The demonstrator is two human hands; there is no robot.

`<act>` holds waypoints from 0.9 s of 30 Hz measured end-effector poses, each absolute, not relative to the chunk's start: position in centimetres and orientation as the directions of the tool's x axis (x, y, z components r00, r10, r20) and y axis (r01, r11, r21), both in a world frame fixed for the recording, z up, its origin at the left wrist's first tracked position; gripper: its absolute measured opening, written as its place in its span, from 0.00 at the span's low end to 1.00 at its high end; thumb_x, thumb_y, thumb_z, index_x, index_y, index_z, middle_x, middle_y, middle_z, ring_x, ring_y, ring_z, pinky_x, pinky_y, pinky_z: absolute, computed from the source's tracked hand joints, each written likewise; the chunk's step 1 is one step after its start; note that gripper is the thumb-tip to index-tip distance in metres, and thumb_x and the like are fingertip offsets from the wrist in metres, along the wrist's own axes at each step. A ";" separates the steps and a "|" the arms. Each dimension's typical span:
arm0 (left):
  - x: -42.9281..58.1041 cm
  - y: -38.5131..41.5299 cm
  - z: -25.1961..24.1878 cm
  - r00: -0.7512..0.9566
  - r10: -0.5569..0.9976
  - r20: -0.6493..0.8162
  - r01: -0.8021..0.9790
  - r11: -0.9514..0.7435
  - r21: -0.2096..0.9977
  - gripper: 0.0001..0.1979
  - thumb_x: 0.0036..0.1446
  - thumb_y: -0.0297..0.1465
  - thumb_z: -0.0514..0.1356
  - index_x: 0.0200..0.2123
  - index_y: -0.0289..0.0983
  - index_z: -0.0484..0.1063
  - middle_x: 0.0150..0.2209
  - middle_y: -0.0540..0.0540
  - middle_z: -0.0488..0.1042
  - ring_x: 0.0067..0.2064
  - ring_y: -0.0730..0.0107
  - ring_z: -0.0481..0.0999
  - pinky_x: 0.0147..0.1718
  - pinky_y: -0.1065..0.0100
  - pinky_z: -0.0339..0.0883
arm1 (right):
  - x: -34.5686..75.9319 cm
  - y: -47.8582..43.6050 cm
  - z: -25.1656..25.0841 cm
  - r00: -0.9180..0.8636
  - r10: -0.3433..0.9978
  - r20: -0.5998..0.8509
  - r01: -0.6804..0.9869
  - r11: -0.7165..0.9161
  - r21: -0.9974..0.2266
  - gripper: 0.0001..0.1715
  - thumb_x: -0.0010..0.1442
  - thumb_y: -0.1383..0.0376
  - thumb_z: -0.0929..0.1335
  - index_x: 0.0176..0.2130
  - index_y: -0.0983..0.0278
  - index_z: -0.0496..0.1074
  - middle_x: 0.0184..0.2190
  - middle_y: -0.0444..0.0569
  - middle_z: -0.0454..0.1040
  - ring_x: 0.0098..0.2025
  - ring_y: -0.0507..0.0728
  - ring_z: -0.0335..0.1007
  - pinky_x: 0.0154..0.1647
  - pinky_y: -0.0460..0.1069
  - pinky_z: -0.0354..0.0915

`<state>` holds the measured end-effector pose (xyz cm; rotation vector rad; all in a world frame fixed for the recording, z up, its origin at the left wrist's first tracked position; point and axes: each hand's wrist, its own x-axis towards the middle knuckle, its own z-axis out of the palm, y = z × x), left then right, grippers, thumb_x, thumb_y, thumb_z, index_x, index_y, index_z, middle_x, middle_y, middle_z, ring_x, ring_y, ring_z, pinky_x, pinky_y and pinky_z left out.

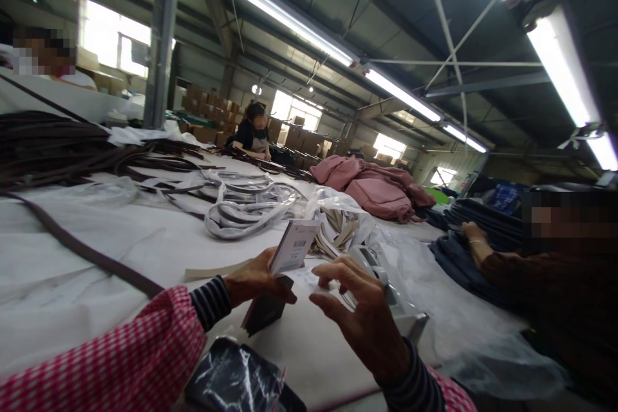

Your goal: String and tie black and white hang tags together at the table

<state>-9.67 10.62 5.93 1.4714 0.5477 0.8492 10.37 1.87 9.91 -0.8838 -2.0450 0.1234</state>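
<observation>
My left hand (255,277) is wrapped round a stack of cards or tags, held up over the white table. The upper part is a white card (295,246) with a barcode; a dark part (264,314) sticks out below the fingers. To its right, my right hand (355,309) is raised with thumb and fingers apart and holds nothing. A dark item in shiny clear plastic (244,376) lies below my left hand. Just behind my right hand stands a grey device (393,293), partly hidden.
Grey-white looped straps (248,206), dark strips (53,148), beige strips (338,232) and pink fabric (371,187) cover the table's far side. At the right, a person (545,270) touches dark cloth (463,264). Two other people are farther back.
</observation>
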 end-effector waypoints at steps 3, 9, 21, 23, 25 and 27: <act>-9.5 10.5 5.9 0.607 0.775 0.175 -0.112 -0.134 0.985 0.32 0.32 0.26 0.73 0.46 0.33 0.73 0.38 0.47 0.76 0.39 0.63 0.72 0.37 0.66 0.66 | 10.4 2.1 10.2 -0.280 0.727 0.627 0.503 0.668 -0.549 0.13 0.68 0.58 0.66 0.49 0.59 0.74 0.31 0.42 0.73 0.31 0.51 0.67 0.33 0.46 0.63; -9.4 10.1 5.9 0.639 0.750 0.174 -0.015 -0.213 0.977 0.30 0.36 0.26 0.73 0.47 0.35 0.73 0.32 0.50 0.74 0.33 0.67 0.70 0.31 0.69 0.64 | 9.7 3.3 10.4 -0.217 0.761 0.611 0.520 0.620 -0.587 0.19 0.65 0.62 0.69 0.55 0.56 0.71 0.30 0.40 0.71 0.26 0.49 0.62 0.27 0.44 0.61; -9.3 10.1 6.1 0.645 0.731 0.223 -0.043 -0.257 0.966 0.32 0.36 0.25 0.73 0.49 0.36 0.73 0.34 0.52 0.75 0.34 0.68 0.71 0.34 0.68 0.65 | 9.2 3.5 10.8 -0.218 0.760 0.612 0.557 0.612 -0.562 0.19 0.64 0.65 0.69 0.54 0.57 0.70 0.29 0.39 0.71 0.24 0.48 0.61 0.25 0.44 0.60; -9.3 10.1 6.0 0.644 0.732 0.221 -0.035 -0.260 0.965 0.31 0.36 0.25 0.73 0.49 0.37 0.73 0.32 0.53 0.74 0.32 0.70 0.70 0.33 0.69 0.64 | 9.1 3.6 10.7 -0.211 0.753 0.624 0.560 0.616 -0.554 0.17 0.64 0.65 0.68 0.53 0.57 0.71 0.28 0.39 0.71 0.24 0.49 0.62 0.25 0.44 0.60; -9.3 10.2 5.8 0.634 0.740 0.224 -0.034 -0.262 0.964 0.29 0.36 0.25 0.73 0.46 0.36 0.74 0.30 0.54 0.73 0.31 0.71 0.68 0.31 0.69 0.62 | 9.1 3.6 10.5 -0.184 0.723 0.666 0.572 0.630 -0.526 0.15 0.64 0.66 0.68 0.50 0.58 0.71 0.28 0.40 0.71 0.25 0.49 0.64 0.26 0.45 0.62; -9.2 10.2 5.7 0.619 0.753 0.221 -0.045 -0.247 0.968 0.26 0.34 0.25 0.74 0.41 0.35 0.75 0.30 0.53 0.72 0.31 0.71 0.67 0.30 0.70 0.61 | 9.0 3.5 10.3 -0.152 0.667 0.729 0.596 0.650 -0.471 0.12 0.63 0.68 0.68 0.47 0.59 0.72 0.29 0.42 0.71 0.28 0.50 0.66 0.28 0.45 0.63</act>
